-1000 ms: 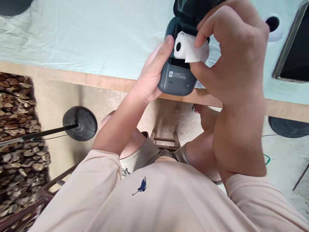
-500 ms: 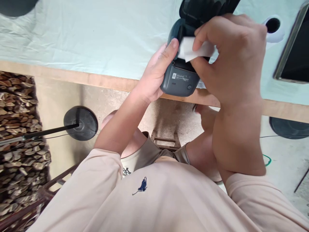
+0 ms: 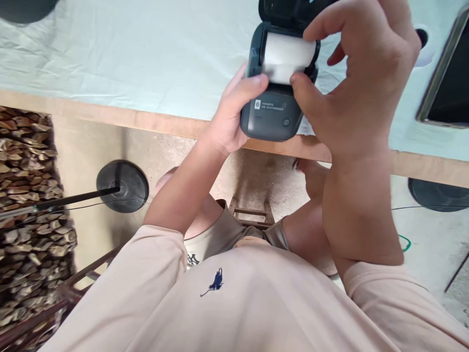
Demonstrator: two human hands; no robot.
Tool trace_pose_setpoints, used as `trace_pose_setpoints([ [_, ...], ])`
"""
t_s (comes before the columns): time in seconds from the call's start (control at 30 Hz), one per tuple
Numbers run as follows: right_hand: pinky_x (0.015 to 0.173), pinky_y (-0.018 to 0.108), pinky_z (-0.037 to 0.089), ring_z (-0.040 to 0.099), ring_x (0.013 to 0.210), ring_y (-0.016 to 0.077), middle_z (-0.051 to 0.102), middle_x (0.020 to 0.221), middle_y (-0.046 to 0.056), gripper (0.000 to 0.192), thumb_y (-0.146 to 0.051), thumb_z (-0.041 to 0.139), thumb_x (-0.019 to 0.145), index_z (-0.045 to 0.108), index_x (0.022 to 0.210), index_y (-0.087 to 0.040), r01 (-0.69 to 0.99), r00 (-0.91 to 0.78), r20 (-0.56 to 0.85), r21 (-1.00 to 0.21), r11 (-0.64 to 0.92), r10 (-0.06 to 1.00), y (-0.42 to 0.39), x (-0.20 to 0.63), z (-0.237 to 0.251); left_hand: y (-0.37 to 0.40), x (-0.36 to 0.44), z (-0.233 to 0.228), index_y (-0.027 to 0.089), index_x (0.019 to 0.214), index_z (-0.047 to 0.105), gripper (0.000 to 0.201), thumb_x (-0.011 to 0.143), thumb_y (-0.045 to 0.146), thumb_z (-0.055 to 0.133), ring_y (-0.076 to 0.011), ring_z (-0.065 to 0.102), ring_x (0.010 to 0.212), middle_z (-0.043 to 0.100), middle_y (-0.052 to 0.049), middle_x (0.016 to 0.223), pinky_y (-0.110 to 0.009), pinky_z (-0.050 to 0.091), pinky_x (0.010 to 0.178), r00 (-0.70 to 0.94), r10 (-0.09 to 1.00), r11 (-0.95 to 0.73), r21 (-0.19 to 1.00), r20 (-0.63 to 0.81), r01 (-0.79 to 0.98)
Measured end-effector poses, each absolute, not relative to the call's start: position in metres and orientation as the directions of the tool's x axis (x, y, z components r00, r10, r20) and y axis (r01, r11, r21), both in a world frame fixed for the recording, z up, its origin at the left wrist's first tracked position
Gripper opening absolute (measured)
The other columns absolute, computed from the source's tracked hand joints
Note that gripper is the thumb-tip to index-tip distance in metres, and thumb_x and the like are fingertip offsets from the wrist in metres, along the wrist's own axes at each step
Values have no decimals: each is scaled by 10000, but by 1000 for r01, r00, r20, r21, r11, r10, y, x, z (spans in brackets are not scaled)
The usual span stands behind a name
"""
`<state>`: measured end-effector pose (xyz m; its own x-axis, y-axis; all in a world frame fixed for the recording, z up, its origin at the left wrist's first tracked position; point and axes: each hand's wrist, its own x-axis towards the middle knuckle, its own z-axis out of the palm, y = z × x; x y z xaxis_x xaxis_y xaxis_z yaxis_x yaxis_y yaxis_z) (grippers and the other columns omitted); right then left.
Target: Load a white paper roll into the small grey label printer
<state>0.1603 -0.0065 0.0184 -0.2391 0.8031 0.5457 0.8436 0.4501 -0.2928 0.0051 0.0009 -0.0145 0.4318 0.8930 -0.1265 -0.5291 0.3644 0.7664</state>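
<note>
A dark grey portable label printer (image 3: pixel 271 120) is held over the table's front edge, its black lid (image 3: pixel 284 12) raised. My left hand (image 3: pixel 236 107) is closed around the printer's left side, thumb on top near the opening. Inside the compartment lies a white paper roll (image 3: pixel 287 56). My right hand (image 3: pixel 366 83) spans the right end of this roll, thumb at its lower edge and index fingertip at its upper corner; the other fingers are curled away, partly hidden.
A pale blue cloth (image 3: pixel 146 58) covers the wood-edged table. A dark-screened device (image 3: pixel 449 78) lies at the right, near a partly hidden white roll with a black core (image 3: pixel 422 38). On the floor are a round black stand base (image 3: pixel 122 186) and stacked firewood (image 3: pixel 29 195).
The paper roll, tilted and pinched in my right hand before, now lies level in the printer's compartment. My right thumb and index finger have spread apart. The printer has shifted slightly left and up.
</note>
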Motion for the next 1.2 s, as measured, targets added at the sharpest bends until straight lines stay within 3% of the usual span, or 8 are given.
trace_pose_setpoints([
  [0.13, 759, 289, 467, 538, 852, 120, 590, 912, -9, 209, -238, 550, 703, 573, 899, -169, 893, -157, 469, -309, 328, 869, -5, 161, 15, 0, 6, -17, 259, 1046, 596, 297, 753, 213, 583, -234, 617, 1063, 660, -3, 874, -308, 565, 790, 390, 895, 401, 770, -215, -496],
  [0.23, 773, 295, 453, 527, 756, 97, 592, 801, -24, 142, -242, 519, 727, 595, 828, -177, 902, -145, 478, -295, 314, 866, -6, 159, 16, 0, 7, -16, 260, 1024, 578, 261, 774, 194, 548, -198, 631, 1056, 648, 30, 887, -264, 565, 786, 351, 917, 353, 794, -189, -495],
  [0.33, 775, 284, 445, 522, 700, 75, 584, 747, -34, 147, -259, 498, 752, 601, 821, -180, 886, -171, 562, -272, 376, 809, -8, 159, 16, 2, 7, -15, 216, 980, 545, 185, 851, 187, 414, -170, 609, 1109, 616, 55, 897, -266, 542, 845, 364, 927, 281, 803, -86, -525],
  [0.53, 707, 263, 386, 540, 665, 67, 523, 602, -50, 186, -316, 458, 819, 627, 852, -247, 865, -194, 688, -216, 453, 700, -11, 162, 11, 2, 5, -13, 209, 929, 594, 225, 846, 370, 461, -203, 598, 1121, 652, -20, 909, -265, 566, 850, 432, 889, 399, 723, -154, -564],
  [0.73, 719, 263, 382, 538, 722, 72, 515, 609, -52, 164, -285, 453, 820, 610, 864, -270, 794, -283, 727, -190, 578, 626, -13, 164, 11, 0, 5, -13, 209, 930, 611, 247, 828, 399, 489, -202, 595, 1119, 649, -30, 858, -226, 554, 822, 383, 906, 377, 752, -179, -541],
  [0.87, 784, 297, 412, 536, 805, 91, 588, 789, -59, 204, -288, 491, 789, 604, 959, -306, 776, -341, 642, -220, 591, 686, -13, 164, 13, 1, 3, -16, 250, 1039, 582, 300, 781, 401, 559, -203, 611, 1091, 645, -10, 846, -251, 563, 790, 349, 905, 405, 743, -243, -533],
  [1.0, 827, 321, 400, 518, 833, 96, 553, 803, -28, 167, -339, 494, 802, 655, 843, -325, 790, -321, 636, -229, 568, 702, -14, 163, 13, 0, 6, -14, 253, 1033, 567, 224, 821, 290, 506, -188, 589, 1133, 640, 11, 933, -274, 552, 847, 341, 926, 339, 751, -160, -566],
  [1.2, 831, 316, 422, 537, 844, 97, 550, 803, -13, 160, -311, 502, 797, 624, 864, -232, 767, -287, 680, -260, 587, 675, -9, 168, 11, 0, 8, -11, 269, 1040, 582, 228, 828, 258, 496, -203, 483, 1256, 642, 19, 998, -320, 528, 939, 341, 926, 339, 755, -162, -562],
])
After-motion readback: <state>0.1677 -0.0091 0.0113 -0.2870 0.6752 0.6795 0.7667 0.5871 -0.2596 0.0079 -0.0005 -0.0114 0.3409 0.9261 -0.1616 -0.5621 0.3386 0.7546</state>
